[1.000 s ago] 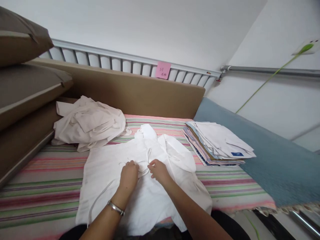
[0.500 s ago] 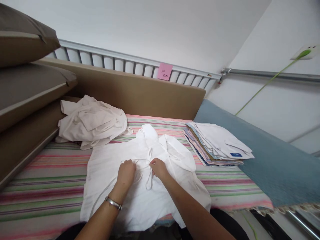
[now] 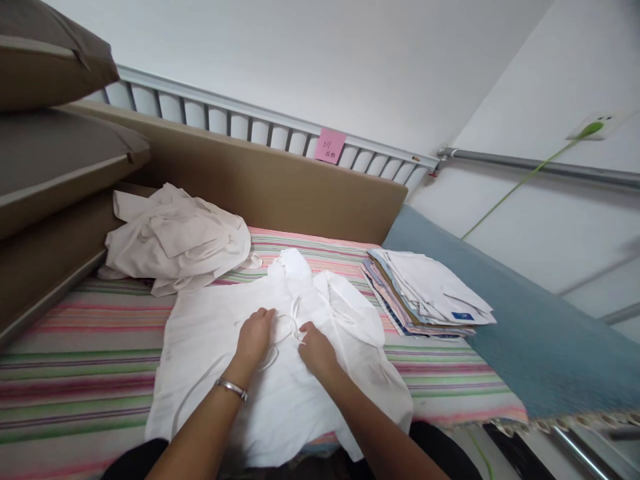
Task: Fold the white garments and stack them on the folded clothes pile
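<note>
A white garment [image 3: 210, 333] lies spread on the striped cloth in front of me, its fabric wrinkled. Thin white tie cord [image 3: 286, 320] loops over its middle. My left hand [image 3: 254, 339] is closed in a pinch on the cord, left of the loop; a silver bracelet circles that wrist. My right hand [image 3: 319, 350] faces it from the other side, thumb and index finger pinching the cord close to the fabric. A longer length of cord trails from under my left hand toward the lower left.
Crumpled off-white cloth [image 3: 180, 237] lies at the back left. A stack of folded garments [image 3: 430, 287] sits to the right on the striped cloth [image 3: 85, 373]. Brown cushions [image 3: 55, 153] rise at left, and a brown board [image 3: 280, 180] stands behind, before a white radiator [image 3: 217, 120].
The hanging bow loop below the knot is no longer seen, and an open cord loop now lies between my hands. My right hand has shifted slightly down. The view has tilted a little.
</note>
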{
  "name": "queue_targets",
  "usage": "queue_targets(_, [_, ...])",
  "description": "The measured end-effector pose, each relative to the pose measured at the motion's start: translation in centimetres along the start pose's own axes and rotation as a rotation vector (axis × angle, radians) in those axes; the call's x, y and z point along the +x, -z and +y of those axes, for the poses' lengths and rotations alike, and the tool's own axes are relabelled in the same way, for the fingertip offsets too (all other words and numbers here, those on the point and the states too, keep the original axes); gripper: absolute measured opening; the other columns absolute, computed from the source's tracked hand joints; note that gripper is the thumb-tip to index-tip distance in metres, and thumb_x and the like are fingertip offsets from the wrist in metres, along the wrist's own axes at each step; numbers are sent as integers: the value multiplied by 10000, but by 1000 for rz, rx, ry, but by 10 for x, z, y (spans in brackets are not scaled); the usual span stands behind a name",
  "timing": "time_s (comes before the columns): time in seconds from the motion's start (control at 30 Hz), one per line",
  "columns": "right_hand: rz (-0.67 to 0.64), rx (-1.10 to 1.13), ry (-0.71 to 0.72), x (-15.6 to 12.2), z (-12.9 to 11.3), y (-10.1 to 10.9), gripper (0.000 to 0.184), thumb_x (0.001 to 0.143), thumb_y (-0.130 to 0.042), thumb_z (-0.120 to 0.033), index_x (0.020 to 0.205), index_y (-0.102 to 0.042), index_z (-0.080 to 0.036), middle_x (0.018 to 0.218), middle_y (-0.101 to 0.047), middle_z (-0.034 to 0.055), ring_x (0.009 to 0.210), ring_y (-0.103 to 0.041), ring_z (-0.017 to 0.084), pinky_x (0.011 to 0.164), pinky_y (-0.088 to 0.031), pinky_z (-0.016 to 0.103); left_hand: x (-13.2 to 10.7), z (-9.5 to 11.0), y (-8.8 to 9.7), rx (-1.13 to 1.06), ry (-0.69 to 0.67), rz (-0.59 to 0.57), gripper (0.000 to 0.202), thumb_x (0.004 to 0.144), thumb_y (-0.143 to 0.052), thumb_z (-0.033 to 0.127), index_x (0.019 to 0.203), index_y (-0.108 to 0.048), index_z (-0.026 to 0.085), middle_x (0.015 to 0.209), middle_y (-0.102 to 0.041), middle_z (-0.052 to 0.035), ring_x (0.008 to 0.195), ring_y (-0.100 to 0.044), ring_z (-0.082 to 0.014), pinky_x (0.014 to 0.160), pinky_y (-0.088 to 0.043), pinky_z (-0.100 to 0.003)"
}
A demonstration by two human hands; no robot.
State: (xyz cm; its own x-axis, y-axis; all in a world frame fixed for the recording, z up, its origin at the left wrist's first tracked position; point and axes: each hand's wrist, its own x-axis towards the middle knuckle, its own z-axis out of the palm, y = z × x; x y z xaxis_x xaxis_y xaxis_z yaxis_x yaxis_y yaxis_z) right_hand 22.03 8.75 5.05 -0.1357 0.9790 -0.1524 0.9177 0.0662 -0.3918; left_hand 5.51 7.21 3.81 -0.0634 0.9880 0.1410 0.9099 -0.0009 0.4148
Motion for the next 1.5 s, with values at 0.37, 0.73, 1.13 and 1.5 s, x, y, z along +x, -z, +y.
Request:
queue_targets(0.37, [174, -97, 92, 15, -15, -10, 220, 817, -506, -393, 885, -608, -210, 887, -604, 43, 821, -557, 164, 660, -353, 256, 7, 2, 20, 142, -15, 17, 269, 859, -403, 245, 988, -639, 239, 891, -599, -60, 886, -534, -184, 758, -341, -310])
queue_targets(0.73, [208, -143, 150, 17, -9, -15, 177, 840, -502, -360, 861, -624, -234, 859, -603, 22, 784, -541, 145, 633, -306, 261, 1, -14, 43, 199, 42, 37, 259, 850, -416, 301, 893, -672, 289, 849, -614, -37, 873, -525, -198, 719, -283, -334])
queue_targets(1.13, [206, -122, 130, 16, -12, -11, 172, 827, -517, -351, 856, -638, -233, 861, -611, 31, 791, -545, 157, 664, -332, 264, -1, -43, 61, 234, 217, 16, 265, 831, -423, 331, 912, -671, 287, 964, -626, -48, 941, -514, -223, 774, -337, -358])
queue_targets(1.5, [109, 266, 192, 12, 42, 17, 255, 806, -506, -288, 1002, -642, -197, 983, -635, 44, 848, -586, 148, 781, -413, 245, -8, -28, 40, -212, 110, 185, 281, 808, -454, 295, 981, -631, 160, 975, -648, -67, 875, -569, -179, 842, -441, -319])
